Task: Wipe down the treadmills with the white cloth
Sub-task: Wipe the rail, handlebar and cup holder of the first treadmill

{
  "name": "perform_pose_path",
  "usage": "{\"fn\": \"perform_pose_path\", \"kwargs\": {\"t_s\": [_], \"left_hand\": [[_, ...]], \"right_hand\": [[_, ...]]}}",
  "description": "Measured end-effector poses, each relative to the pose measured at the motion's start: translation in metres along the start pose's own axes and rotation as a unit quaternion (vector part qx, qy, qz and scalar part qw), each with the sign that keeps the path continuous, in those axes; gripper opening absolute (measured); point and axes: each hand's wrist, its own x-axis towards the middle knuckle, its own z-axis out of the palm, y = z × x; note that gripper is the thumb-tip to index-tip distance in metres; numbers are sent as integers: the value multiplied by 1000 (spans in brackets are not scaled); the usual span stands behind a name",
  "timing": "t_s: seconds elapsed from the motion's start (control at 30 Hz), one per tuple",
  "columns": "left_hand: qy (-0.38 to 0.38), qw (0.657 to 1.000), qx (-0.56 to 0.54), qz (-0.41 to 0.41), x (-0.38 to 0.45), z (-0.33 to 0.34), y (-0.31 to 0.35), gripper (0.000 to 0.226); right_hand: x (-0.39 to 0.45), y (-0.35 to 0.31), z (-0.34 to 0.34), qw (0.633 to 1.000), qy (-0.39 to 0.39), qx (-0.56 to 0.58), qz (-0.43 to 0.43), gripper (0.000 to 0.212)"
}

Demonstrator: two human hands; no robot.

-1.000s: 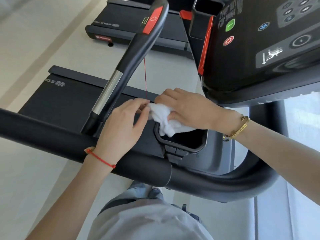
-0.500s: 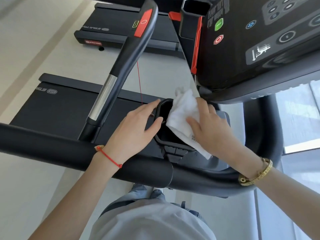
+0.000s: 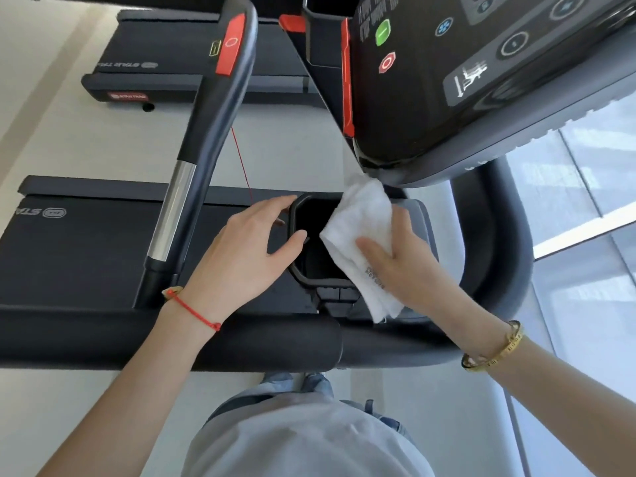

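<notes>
A white cloth [image 3: 358, 232] lies spread over the right rim of a black cup holder [image 3: 296, 270] on the treadmill's console tray. My right hand [image 3: 406, 266] presses flat on the cloth, fingers over it. On the holder's left rim rests my left hand [image 3: 241, 253], thumb and fingers gripping the edge. The dark treadmill console [image 3: 464, 80] with its green and red buttons hangs above the cloth. The thick black handrail [image 3: 261, 342] runs across below both hands.
A slanted side handle [image 3: 206, 132] with a red button and a chrome section rises at the left. A red safety cord [image 3: 241, 163] hangs beside it. The treadmill belt [image 3: 69, 256] lies at left, a second treadmill [image 3: 172, 63] behind. A window floor strip is at right.
The cloth went from bunched inside the cup holder to spread flat over its right rim. My right hand swung round from above to the right side. My left hand stayed at the holder's left rim.
</notes>
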Motion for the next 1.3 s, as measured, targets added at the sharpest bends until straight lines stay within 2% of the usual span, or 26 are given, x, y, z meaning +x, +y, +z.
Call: {"fn": "perform_pose_path", "kwargs": {"t_s": [0.1,0.33,0.5,0.6,0.7,0.77,0.83,0.93,0.97,1.07,1.2,1.3], "left_hand": [[-7,1000,-1,0,5,-1,1,61],[-7,1000,-12,6,9,4,-2,56],[-8,999,-38,3,8,5,-4,53],[-7,999,-49,0,7,4,-3,52],[-12,998,-54,1,7,1,-3,54],[-11,998,-65,-4,6,0,-4,54],[-2,996,-85,-12,5,-2,-4,51],[-4,994,-111,-11,4,-3,-3,49],[-7,993,-115,-8,4,-3,-3,51],[-10,993,-119,-7,4,-3,-4,50],[-6,993,-117,-10,5,-3,-5,49],[-7,993,-120,-15,5,-2,-5,52]], "right_hand": [[0,0,0,999,-5,5,32,33],[25,-14,-5,999,15,5,33,38],[-7,-3,-2,999,39,-11,6,17],[-20,-4,-14,999,40,-17,0,17],[-32,-4,-26,994,35,-95,-48,28],[-38,-7,-32,980,34,-169,-102,41],[-38,-12,-38,948,37,-249,-193,46],[-24,-17,-43,859,-7,-389,-332,51],[-18,-19,-42,839,-34,-416,-349,53],[2,-28,-37,819,-116,-441,-348,51],[30,-44,-23,782,-233,-459,-351,36],[43,-53,-17,793,-238,-434,-356,35]]}}
